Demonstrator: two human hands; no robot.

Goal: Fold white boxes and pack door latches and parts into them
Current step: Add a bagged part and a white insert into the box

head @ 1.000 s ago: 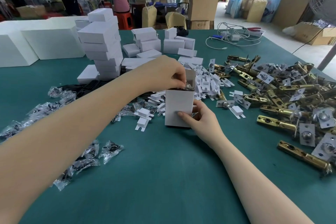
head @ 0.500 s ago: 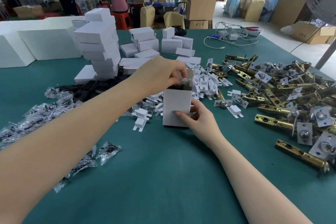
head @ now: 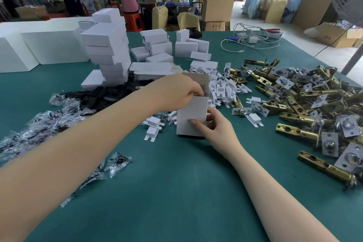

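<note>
An open white box [head: 191, 116] stands upright on the green table [head: 186, 192], its top flap raised behind the opening. My left hand [head: 176, 90] reaches over the box from the left, fingertips curled and pinched down into its mouth; the clear parts bag they hold is mostly hidden inside. My right hand [head: 216, 129] grips the box's lower right corner, thumb pressed flat on the front face. Brass door latches [head: 314, 100] lie heaped to the right. Clear bags of parts [head: 39, 124] are strewn on the left.
A tall stack of folded white boxes [head: 108, 49] stands behind my left arm, with flat box blanks [head: 153, 70] and black plates [head: 102, 94] beside it. Small white card inserts [head: 220, 88] are piled behind the box. Cables [head: 251, 39] lie far right. Two people stand beyond the table.
My left hand has pushed the clear bag down from the box's rim into its mouth. The right hand keeps its grip and the box has stayed put.
</note>
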